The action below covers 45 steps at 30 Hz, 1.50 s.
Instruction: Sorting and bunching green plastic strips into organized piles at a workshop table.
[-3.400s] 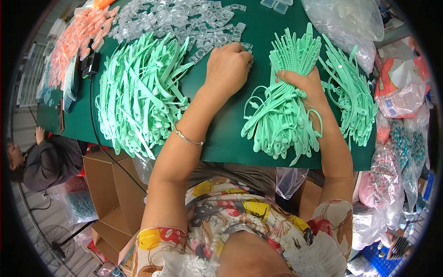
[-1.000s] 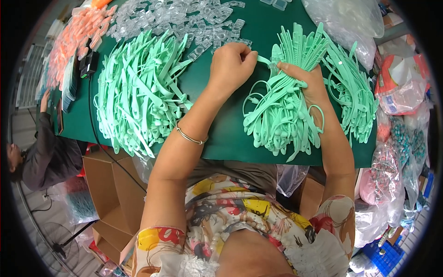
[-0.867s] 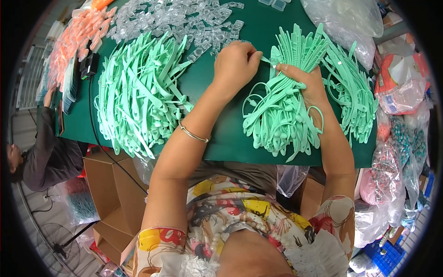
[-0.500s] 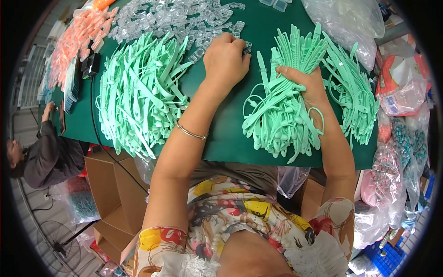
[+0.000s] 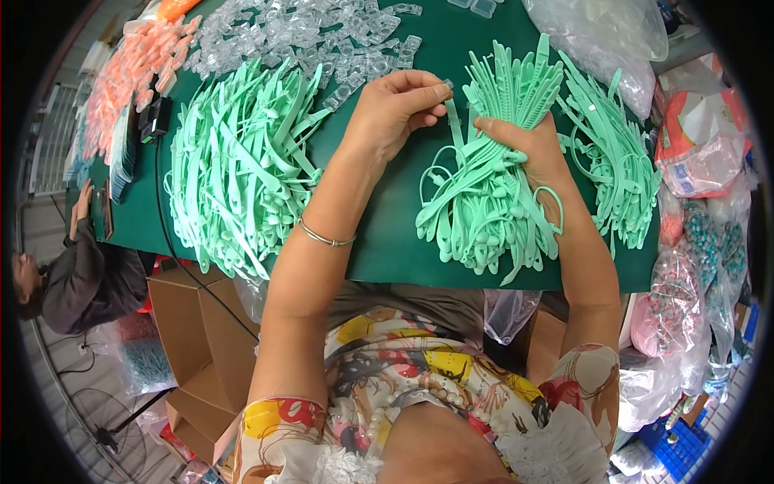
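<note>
- Since half a second ago the left hand (image 5: 395, 109) has come back from the pile of clear clips (image 5: 314, 40) toward the bundle; its fingertips are pinched on a small clear clip (image 5: 446, 84), just beside one strap end.
- The green bench (image 5: 379, 234) carries everything; its near edge runs just below the bundle, so little room remains toward the person.
- The loose heap of mint-green straps (image 5: 242, 161) fills the left side; a second heap (image 5: 613, 169) lies right of the bundle.
- The bundle of mint-green straps (image 5: 484, 194) lies at centre-right; the right hand (image 5: 528, 145) is closed around its upper part, pressing it to the bench.
- Judged from this, a clip is being brought to a strap end; open bench remains only between the forearms.
</note>
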Motion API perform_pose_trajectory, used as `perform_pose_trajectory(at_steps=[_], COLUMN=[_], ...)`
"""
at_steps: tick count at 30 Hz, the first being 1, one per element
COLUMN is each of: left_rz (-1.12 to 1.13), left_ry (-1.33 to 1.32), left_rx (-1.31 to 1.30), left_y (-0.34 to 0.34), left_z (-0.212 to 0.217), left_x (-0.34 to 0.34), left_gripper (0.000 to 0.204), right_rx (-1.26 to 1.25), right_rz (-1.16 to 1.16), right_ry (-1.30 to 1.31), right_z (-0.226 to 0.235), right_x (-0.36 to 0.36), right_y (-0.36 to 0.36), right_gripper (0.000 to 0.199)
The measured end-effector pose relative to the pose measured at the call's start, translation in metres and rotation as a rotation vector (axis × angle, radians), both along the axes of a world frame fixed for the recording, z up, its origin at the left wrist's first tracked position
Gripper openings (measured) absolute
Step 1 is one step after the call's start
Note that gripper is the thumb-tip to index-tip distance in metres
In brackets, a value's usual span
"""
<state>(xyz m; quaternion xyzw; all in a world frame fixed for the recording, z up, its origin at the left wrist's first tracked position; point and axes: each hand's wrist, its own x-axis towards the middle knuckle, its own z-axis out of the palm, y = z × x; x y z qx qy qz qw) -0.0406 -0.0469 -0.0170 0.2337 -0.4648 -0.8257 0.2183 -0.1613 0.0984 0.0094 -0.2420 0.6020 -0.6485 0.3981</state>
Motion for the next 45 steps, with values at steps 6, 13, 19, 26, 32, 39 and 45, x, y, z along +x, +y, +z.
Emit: perform_pose_trajectory(at_steps=[6, 13, 19, 26, 32, 39, 45], left_rz=[-0.031, -0.009, 0.010, -0.107, -0.028, 0.168, -0.001], left_ry=[0.078, 0.057, 0.013, -0.011, -0.209, -0.298, -0.240], left_rx=[0.168, 0.147, -0.007, -0.121, -0.598, -1.106, -0.580], left_y=[-0.002, 0.006, 0.012, 0.012, 0.010, 0.032, 0.034], left_z=[-0.012, -0.006, 0.000, 0.000, -0.003, 0.001, 0.000], left_x=[-0.002, -0.004, -0.004, -0.004, -0.005, -0.009, -0.010], left_gripper=[0.015, 0.016, 0.015, 0.012, 0.017, 0.017, 0.019], right_rx=[-0.019, -0.025, -0.002, -0.024, -0.016, -0.032, -0.010], right_rz=[0.013, 0.028, 0.039, 0.065, 0.049, 0.008, 0.003], right_ry=[0.065, 0.120, 0.144, 0.138, 0.132, 0.135, 0.160], right_z=[-0.004, -0.006, -0.006, -0.008, -0.010, -0.013, -0.009], right_x=[0.001, 0.001, 0.000, -0.002, -0.004, -0.002, 0.002], right_y=[-0.001, -0.001, -0.001, -0.002, -0.002, -0.004, -0.003], right_gripper=[0.031, 0.032, 0.033, 0.032, 0.031, 0.027, 0.026])
